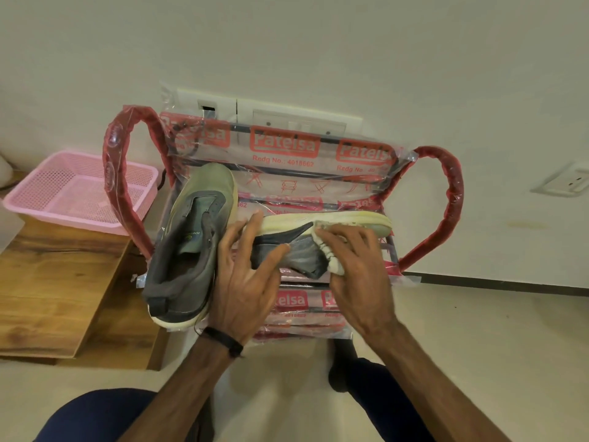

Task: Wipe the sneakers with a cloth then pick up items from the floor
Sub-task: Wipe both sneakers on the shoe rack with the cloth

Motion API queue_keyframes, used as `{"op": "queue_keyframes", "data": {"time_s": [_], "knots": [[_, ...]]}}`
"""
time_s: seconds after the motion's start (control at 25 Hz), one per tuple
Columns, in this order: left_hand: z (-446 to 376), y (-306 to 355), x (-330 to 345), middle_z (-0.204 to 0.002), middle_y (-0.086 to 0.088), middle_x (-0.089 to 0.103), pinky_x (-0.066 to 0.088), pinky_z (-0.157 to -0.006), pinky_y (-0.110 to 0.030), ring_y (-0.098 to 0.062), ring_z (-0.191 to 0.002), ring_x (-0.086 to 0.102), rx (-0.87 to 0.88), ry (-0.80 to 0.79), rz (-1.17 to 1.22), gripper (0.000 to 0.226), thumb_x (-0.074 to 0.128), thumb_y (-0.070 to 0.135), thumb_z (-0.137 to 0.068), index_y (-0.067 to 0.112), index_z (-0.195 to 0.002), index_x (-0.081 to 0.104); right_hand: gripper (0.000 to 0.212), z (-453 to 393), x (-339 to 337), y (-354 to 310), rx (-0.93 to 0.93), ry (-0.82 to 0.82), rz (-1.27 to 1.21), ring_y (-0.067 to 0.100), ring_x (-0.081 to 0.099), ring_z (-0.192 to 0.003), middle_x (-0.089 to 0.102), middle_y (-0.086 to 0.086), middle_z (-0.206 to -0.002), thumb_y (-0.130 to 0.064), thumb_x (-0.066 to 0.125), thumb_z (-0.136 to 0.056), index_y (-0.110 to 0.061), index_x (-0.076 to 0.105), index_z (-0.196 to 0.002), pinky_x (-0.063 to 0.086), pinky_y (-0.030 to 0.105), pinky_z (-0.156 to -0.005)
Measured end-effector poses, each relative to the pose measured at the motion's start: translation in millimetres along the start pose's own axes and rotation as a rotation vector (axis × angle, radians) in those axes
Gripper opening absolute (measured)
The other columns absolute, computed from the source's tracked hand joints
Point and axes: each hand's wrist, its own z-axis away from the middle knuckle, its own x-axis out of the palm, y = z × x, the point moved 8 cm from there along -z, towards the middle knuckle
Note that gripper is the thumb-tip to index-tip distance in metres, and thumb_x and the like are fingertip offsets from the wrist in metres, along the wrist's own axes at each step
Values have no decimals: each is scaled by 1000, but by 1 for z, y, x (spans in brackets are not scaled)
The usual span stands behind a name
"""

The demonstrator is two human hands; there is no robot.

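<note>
Knees in dark trousers point(105, 416) are sitting at the bottom of the view; above them both forearms are reaching out to a chair wrapped in printed plastic point(287, 148).

Risk: the right sneaker point(325, 224) is lying on its side on slick plastic wrap. If the rubbing pushes sideways harder than the bracing hand resists, the shoe is likely to slide or roll off the seat edge. Second risk: the cloth point(331, 260) is bunched small, so it may be slipping out from under the fingers and leaving bare skin rubbing the sole. The left sneaker point(191, 244) is resting upright with its heel overhanging the front edge; a knock from the wrist could tip it down.

Left hand point(245, 282) is spread, fingers straight, steadying the tipped shoe at its heel end. Right hand point(353, 269) is curling its fingers over the white cloth, pressing it against the shoe's side just below the pale sole. A pink basket point(79, 193) is sitting on a wooden board point(57, 282), well apart to the left.
</note>
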Motion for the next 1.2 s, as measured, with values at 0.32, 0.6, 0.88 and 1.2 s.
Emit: {"op": "queue_keyframes", "data": {"time_s": [0.32,0.6,0.88,1.2], "knots": [[-10,14,-9,-144,-11,53,39,-105,-44,-39,-120,51,-104,99,100,56,83,29,-71,7,-119,66,50,-34,-3,41,72,30,-43,26,52,-122,64,4,-129,1,68,-82,-14,66,-130,40,33,-110],[2,-1,-1,-161,-20,26,31,-117,-57,-34,-150,26,-97,-81,154,86,87,32,-74,3,-143,45,48,-48,-3,38,104,36,-61,25,53,-115,65,2,-123,3,63,-83,-14,68,-127,38,25,-102],[2,-11,-10,-147,-16,50,45,-106,-53,-26,-139,47,-86,46,209,70,85,26,-78,-1,-135,55,58,-2,-14,-36,-66,-77,-114,22,51,-118,65,3,-127,4,71,-75,-15,65,-129,46,36,-100],[1,-12,-6,-148,-18,49,41,-113,-51,-28,-138,46,-84,54,172,67,80,26,-78,-1,-135,57,59,-9,-7,14,111,-64,-12,27,51,-120,64,7,-128,5,71,-76,-13,64,-131,49,48,-101]]}}
